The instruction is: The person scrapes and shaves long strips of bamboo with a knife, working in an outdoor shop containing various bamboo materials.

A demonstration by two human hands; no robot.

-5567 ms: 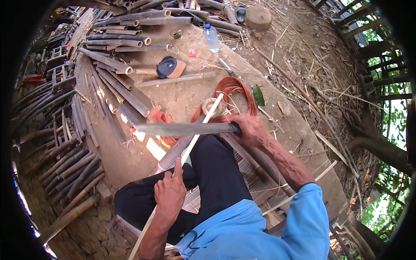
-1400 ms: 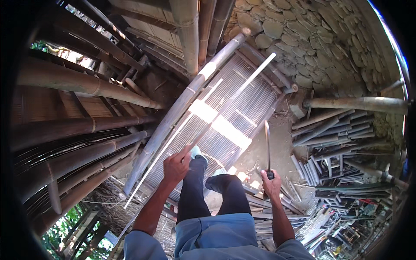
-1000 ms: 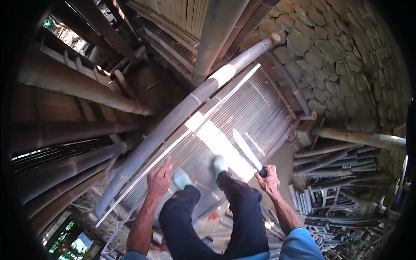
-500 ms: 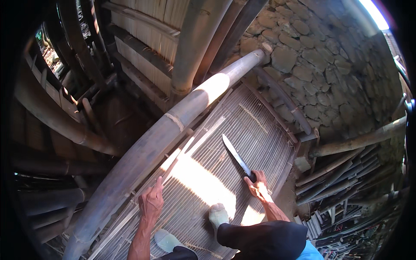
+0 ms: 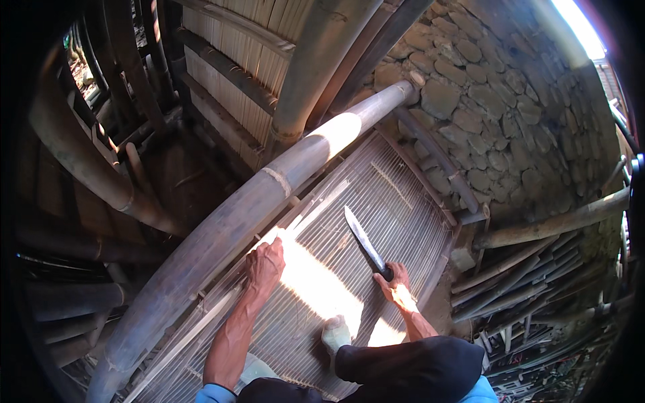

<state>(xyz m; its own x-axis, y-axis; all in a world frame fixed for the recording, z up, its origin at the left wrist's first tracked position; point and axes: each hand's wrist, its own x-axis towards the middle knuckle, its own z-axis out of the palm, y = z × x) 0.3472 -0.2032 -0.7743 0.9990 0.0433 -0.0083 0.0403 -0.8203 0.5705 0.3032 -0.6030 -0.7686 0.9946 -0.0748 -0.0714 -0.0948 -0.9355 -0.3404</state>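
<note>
far on the left stand dark bamboo poles [image 5: 101, 168], leaning and stacked in the shade. next to them a very thick bamboo pole [image 5: 269, 195] runs from low on the left up to the top right, where its end meets the stone wall [image 5: 510, 114].

the left hand [image 5: 264, 263] sits right beside that thick pole, fingers curled shut around a thin bamboo strip [image 5: 195, 332]. the strip is long and runs the same way as the pole, from bottom left to top right.

the right hand [image 5: 395, 281] is closed tight on the handle of a long knife [image 5: 363, 240]. the knife's blade points up and to the left, away from the person, and it hangs over the slatted bamboo floor [image 5: 390, 201].

half a second ago the knife pointed the same way. the left hand was lower and more to the left, and now it is higher up. the view has also moved, so more of the person's arms show.

sun makes a bright patch on the floor. a foot in a pale shoe [image 5: 336, 334] stands on it. on the right lie cut bamboo sticks [image 5: 531, 289] in a heap under the wall.
</note>
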